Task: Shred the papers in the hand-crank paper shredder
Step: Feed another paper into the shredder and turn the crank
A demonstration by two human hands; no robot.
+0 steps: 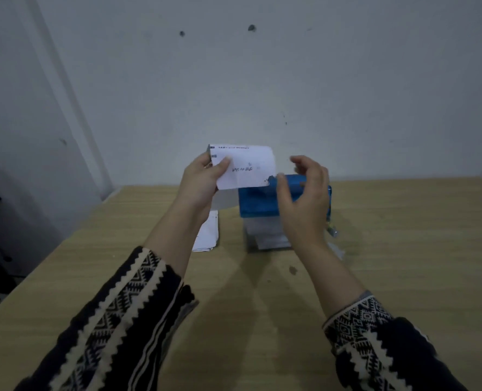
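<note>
Left hand (203, 179): raised above the table, left of the shredder; thumb and curled fingers pinch the left edge of the slip.
Paper in hand: small white paper slip with dark print and a line of handwriting (248, 167); held upright in the air, above and just left of the shredder's top, its lower right corner in front of the blue housing.
Right hand (304, 193): raised in front of the shredder's right half; fingers loosely curved and spread apart from the thumb, gripping nothing; the thumb tip lies just beside the slip's lower right corner, and I cannot tell whether it touches.
Shredder: small hand-crank paper shredder with a blue plastic top (259, 201) and a clear bin (265, 235) beneath; stands on the far middle of the table, partly hidden by the right hand.
Crank: blurred fitting (331, 228) on the shredder's right side; no hand on it.
Waiting papers: flat stack of white printed sheets (208, 235); lies on the table just left of the shredder, under the left forearm.
Table: light wood-grain tabletop (403, 249).
Sleeves: black knit with cream zigzag pattern (115, 320), on both forearms.
Backdrop: pale grey scuffed wall (262, 80) behind the table.
</note>
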